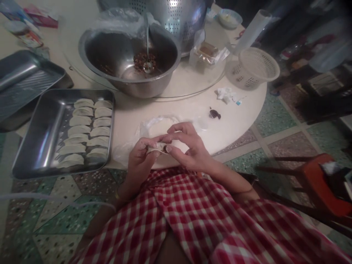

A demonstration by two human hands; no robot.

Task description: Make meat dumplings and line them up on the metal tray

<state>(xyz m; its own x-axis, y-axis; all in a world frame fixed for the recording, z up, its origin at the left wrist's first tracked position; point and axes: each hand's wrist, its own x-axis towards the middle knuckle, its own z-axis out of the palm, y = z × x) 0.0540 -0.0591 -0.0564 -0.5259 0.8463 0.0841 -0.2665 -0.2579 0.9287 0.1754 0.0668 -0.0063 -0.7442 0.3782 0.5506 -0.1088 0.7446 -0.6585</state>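
Note:
My left hand [140,156] and my right hand [184,145] meet at the table's near edge, both pinched on one pale dumpling [157,147] with dark filling showing at its open end. Just behind the hands lies a stack of round wrappers [159,126] on clear plastic. A steel tray [41,146] to the left holds two rows of folded dumplings [84,132]. Further back stands a steel bowl [110,55] with dark filling [143,58] and a spoon [147,51] in it.
A second tray [24,79] overlaps the first at far left. Behind the bowl stands a steel colander [178,18]; a white plastic basket [254,68] sits at right. Crumpled paper [226,94] and a dark blob [214,114] lie on the table. An orange stool [321,183] stands on the floor at right.

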